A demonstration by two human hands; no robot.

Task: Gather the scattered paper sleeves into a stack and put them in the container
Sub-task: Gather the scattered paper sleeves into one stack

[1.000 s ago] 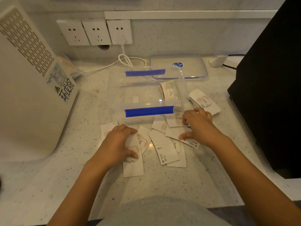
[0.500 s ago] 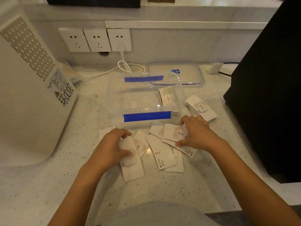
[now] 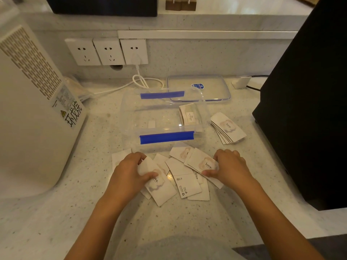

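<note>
Left hand (image 3: 129,177) has a closed grip on 1 paper sleeve (image 3: 159,186); right hand (image 3: 231,168) pinches another sleeve (image 3: 201,162) on the surface (image 3: 84,212), near the clear container (image 3: 131,117)

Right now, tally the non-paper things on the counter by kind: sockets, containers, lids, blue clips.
Wall sockets: 3
Clear container: 1
Separate lid: 1
Blue clips on the container: 2
Total: 7
</note>
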